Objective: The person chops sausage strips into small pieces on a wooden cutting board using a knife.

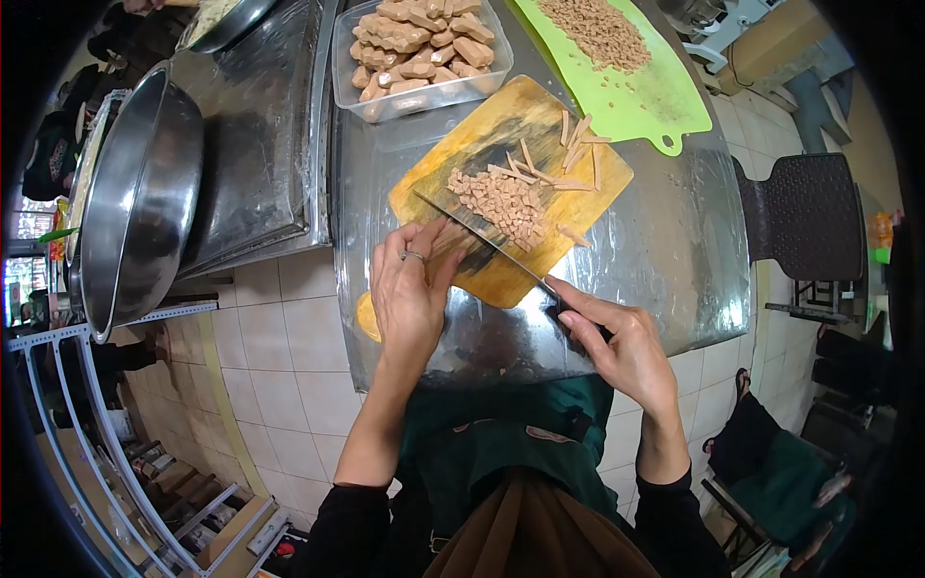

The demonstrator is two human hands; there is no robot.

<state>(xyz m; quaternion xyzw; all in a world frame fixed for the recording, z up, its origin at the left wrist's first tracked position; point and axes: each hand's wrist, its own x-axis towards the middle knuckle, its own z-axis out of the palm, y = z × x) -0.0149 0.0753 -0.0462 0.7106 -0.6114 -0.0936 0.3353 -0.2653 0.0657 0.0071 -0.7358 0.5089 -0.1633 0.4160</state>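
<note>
On the metal table lies a wooden cutting board with dark stains and a rounded handle at its near left. My right hand grips the black handle of a kitchen knife, its blade slanting up and left across the board. Curled fingers of my left hand, which wears a ring, rest at the near left of the board beside the blade; what they press on is hidden. Just beyond the blade sits a heap of small pinkish-brown diced pieces, perhaps sausage. Thin strips of the same stuff lie scattered behind it.
A clear plastic tub full of brown chunks stands behind the board. To its right, a green cutting mat carries more diced pieces. A large steel bowl is at left. A dark chair and a seated person are at right.
</note>
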